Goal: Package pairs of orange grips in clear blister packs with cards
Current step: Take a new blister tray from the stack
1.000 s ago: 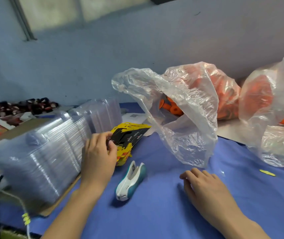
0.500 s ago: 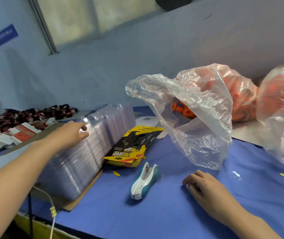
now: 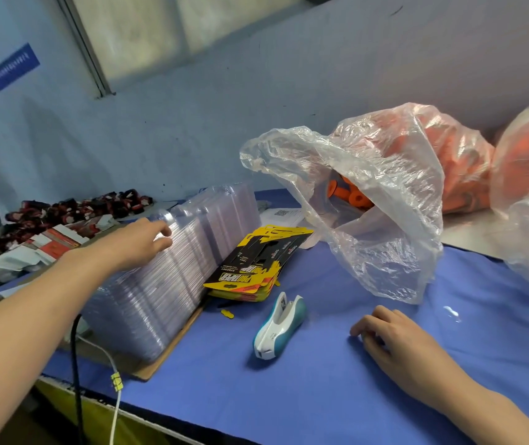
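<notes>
Left hand - fingers nearly straight, tips on top edge of blister pack stack, left of stapler; nothing gripped. Right hand right of stapler, loosely curled on blue cloth, empty. Card stack just behind stapler. Orange grips in open clear bag - behind-right of stapler.

Blue-clothed table. Your right fingers rest loosely curled on it, with the stapler just left of them and the bag of orange grips beyond. Your left fingers touch the blister pack stack on its cardboard. The cards lie just right of them.
</notes>
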